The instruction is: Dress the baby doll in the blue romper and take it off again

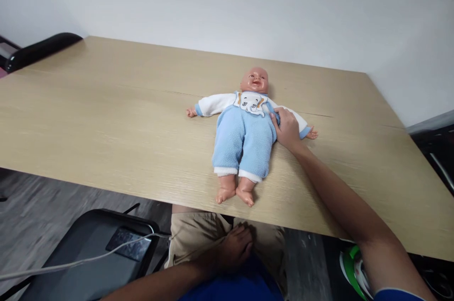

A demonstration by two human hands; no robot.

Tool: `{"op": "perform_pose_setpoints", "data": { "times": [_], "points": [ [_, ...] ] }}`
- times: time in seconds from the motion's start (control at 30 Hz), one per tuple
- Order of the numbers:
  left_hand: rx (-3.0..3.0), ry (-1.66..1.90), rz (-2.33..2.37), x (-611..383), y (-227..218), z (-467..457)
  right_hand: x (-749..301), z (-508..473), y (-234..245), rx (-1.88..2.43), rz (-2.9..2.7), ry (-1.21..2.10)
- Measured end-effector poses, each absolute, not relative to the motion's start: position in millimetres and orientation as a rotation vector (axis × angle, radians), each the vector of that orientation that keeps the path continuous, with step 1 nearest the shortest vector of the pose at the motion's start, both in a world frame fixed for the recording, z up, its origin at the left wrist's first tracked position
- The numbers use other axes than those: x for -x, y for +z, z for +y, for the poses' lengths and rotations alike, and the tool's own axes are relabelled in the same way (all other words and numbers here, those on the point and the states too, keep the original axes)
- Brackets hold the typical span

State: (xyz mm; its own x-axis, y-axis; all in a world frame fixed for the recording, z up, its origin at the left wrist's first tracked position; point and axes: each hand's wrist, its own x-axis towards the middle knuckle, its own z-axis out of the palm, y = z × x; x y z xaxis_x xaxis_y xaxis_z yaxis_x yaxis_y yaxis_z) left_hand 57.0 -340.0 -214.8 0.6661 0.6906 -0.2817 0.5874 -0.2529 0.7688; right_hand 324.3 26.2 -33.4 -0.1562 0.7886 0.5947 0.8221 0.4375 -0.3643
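A blue shirt [234, 279] lay nearest, with shorts [193, 232] just beyond it. The left hand [236, 249] rested on the lap, low beneath the table [135, 150]; it showed nothing in its grasp, but I could not tell how far its fingers were curled. To its left stood a chair [71, 263] bearing a dark slab [122, 243], a cable [88, 259] running over both.

The doll [244, 135] lay face up on the table, above the left hand and left of the right hand [287, 128]. That hand had thumb and fingers closed on its side, under the outstretched arm; whether they pinched only cloth or the body too was hidden.

With one hand at one side, a lift could have tipped or twisted the doll, its far half unsupported. If cloth alone was pinched, it could have stretched and slipped free. The feet lay near the table's edge, so a pull towards the left hand could have carried the legs over, and the weight might have followed into the lap.
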Motion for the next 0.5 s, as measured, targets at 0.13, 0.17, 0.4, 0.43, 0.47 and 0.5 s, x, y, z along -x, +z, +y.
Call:
{"op": "perform_pose_setpoints", "data": {
  "times": [0.13, 0.17, 0.4, 0.43, 0.47, 0.5],
  "points": [
    [-1.836, 0.035, 1.022, -33, -207, -340, -325, 26, -34, 1.356, -1.95, -0.059],
    [-1.811, 0.014, 1.018, -25, -203, -340, -325, 26, -33, 1.357, -1.951, -0.055],
    [-1.603, -0.111, 0.878, 19, -187, -317, -324, 24, -30, 1.372, -1.968, -0.03],
    [-1.57, -0.149, 0.859, 20, -187, -311, -324, 24, -30, 1.374, -1.97, -0.033],
    [-1.541, -0.195, 0.847, 20, -189, -306, -324, 23, -30, 1.375, -1.973, -0.035],
    [-1.517, -0.238, 0.836, 19, -190, -301, -325, 23, -30, 1.374, -1.974, -0.036]
  ]
}}
